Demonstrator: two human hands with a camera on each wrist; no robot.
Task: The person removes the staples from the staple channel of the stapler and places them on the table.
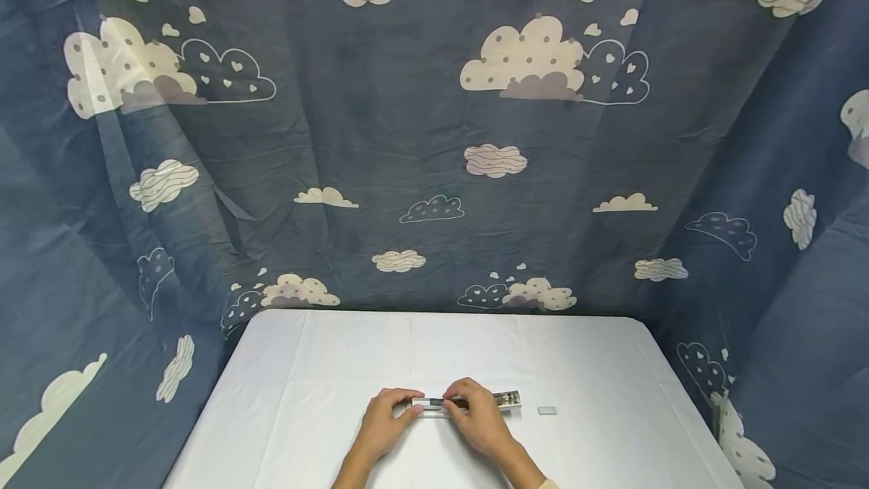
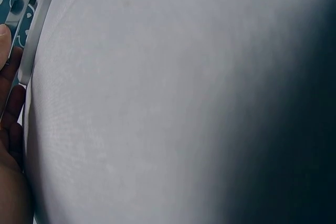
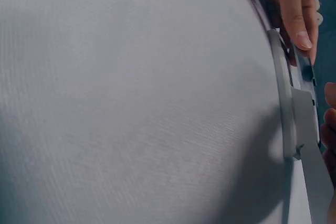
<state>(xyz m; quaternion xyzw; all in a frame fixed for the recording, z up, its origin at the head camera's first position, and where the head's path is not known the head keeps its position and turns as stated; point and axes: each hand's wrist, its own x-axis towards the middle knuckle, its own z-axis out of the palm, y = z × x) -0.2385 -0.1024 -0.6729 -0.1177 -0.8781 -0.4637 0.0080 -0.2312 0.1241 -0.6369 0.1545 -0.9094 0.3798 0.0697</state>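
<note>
A slim white device with a dark strip and a patterned right end lies flat near the table's front edge. My left hand pinches its left end with curled fingers. My right hand curls over its middle and hides that part. In the right wrist view the device's grey edge runs along the right side, with a fingertip pressing on it from above. The left wrist view catches only the device's rim and fingers at the far left.
A small grey rectangular piece lies on the white tablecloth just right of the device. Blue cloud-print fabric hangs behind and on both sides of the table.
</note>
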